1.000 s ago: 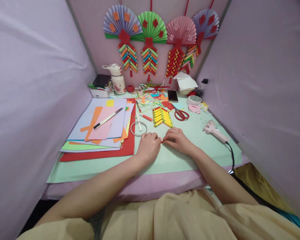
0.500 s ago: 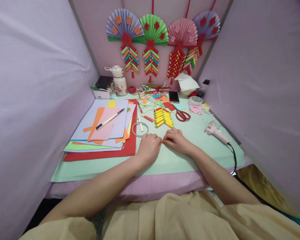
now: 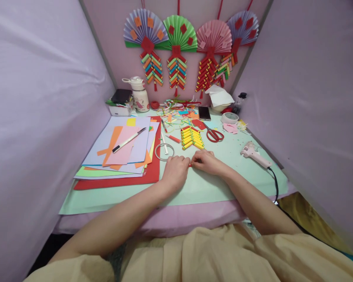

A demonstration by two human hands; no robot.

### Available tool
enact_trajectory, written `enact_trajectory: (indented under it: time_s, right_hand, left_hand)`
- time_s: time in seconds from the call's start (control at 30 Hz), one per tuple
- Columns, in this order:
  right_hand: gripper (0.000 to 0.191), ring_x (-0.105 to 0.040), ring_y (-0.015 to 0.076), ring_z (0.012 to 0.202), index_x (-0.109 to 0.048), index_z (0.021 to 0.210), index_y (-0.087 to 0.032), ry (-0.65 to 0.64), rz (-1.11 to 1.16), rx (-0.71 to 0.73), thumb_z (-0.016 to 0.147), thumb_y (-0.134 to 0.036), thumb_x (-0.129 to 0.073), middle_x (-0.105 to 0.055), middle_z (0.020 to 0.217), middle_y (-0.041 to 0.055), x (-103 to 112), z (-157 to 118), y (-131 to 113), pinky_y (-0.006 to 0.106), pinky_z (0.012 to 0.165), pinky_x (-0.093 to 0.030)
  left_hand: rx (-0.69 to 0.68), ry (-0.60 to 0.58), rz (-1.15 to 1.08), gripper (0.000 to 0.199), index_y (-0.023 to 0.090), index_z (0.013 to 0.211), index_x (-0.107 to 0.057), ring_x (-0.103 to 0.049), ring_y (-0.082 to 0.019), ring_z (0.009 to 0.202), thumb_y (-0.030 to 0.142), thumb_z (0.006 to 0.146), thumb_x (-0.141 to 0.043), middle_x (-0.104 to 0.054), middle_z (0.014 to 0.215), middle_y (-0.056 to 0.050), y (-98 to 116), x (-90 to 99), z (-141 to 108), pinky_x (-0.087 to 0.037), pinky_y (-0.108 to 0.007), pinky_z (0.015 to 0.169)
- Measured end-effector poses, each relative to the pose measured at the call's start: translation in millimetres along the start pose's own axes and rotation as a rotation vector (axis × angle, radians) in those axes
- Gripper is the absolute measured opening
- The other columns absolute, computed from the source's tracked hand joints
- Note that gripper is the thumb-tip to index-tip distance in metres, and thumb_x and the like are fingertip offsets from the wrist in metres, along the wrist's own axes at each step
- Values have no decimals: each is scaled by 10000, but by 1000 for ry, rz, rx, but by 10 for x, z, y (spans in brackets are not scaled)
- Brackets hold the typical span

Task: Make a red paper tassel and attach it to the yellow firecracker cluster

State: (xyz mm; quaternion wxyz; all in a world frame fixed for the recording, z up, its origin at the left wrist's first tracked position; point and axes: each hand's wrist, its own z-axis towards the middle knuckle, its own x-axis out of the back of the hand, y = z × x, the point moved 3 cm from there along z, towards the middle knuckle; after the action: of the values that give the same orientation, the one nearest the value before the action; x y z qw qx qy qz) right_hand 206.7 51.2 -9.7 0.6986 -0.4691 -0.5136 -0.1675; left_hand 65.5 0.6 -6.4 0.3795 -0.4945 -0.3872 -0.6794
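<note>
My left hand (image 3: 176,170) and my right hand (image 3: 207,161) rest close together at the table's front middle, fingers curled. Between their fingertips shows a small piece of red paper (image 3: 190,165), mostly hidden by the fingers; both hands pinch it. Just beyond my right hand lies a block of yellow paper rolls (image 3: 191,139) with green edges, set in slanting rows. A loose red paper roll (image 3: 174,139) is left of that block. Past my left hand, a silver ring (image 3: 156,153) lies across a white ruler-like strip (image 3: 164,148).
Stacked coloured paper (image 3: 90,156) with a pen (image 3: 129,140) on top covers the left side. Red-handled scissors (image 3: 214,135) and a corded glue gun (image 3: 255,155) lie on the right. Paper scraps, a phone (image 3: 204,113) and a bottle (image 3: 140,100) are at the back, below hanging paper fans (image 3: 180,35).
The fingers have shifted slightly, and a little more of the red paper shows between them. My right fingertips sit marginally higher. Everything else on the table stays in place.
</note>
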Motion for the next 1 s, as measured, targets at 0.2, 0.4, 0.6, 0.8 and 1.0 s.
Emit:
enact_trajectory:
  time_s: [0.2, 0.4, 0.6, 0.8, 1.0]
  right_hand:
    - [95, -525, 208, 933, -631, 716, -208, 60, 28, -30, 793, -262, -613, -646, 840, 18, -15, 6, 20, 364, 818, -290]
    - [83, -529, 182, 898, -644, 711, -208, 143, 52, -32, 781, -252, -642, -640, 819, 4, -67, -9, 37, 345, 804, -285]
    - [70, -530, 186, 937, -675, 792, -232, 191, 120, 66, 822, -265, -622, -652, 880, 14, 3, -39, 80, 355, 854, -298]
    - [160, -515, 202, 984, -704, 885, -257, 166, 62, 60, 867, -243, -546, -643, 924, 32, -39, -21, 77, 357, 834, -294]
    - [176, -499, 212, 1010, -679, 822, -235, 145, 27, -48, 842, -204, -507, -627, 949, 33, -75, -18, -2, 363, 822, -287]
  left_hand:
    - [2, 14, 25, 209, 183, 881, -622, -544, -230, 862, 190, 932, -419, -615, 850, -71, -6, -12, 1, -337, -370, 754]
    - [-16, 70, 43, 197, 166, 848, -662, -530, -237, 875, 238, 906, -488, -614, 859, -81, 9, -2, -15, -335, -389, 777]
    - [-76, 115, 105, 187, 159, 833, -676, -522, -232, 849, 186, 900, -503, -611, 824, -69, 0, -38, -14, -328, -394, 766]
    - [-141, 72, 121, 173, 153, 854, -663, -512, -224, 856, 120, 886, -496, -605, 850, -73, -8, -35, -42, -333, -383, 778]
    - [-164, 43, 168, 155, 146, 861, -643, -510, -237, 875, 111, 881, -494, -598, 866, -76, 6, -27, -81, -343, -382, 779]
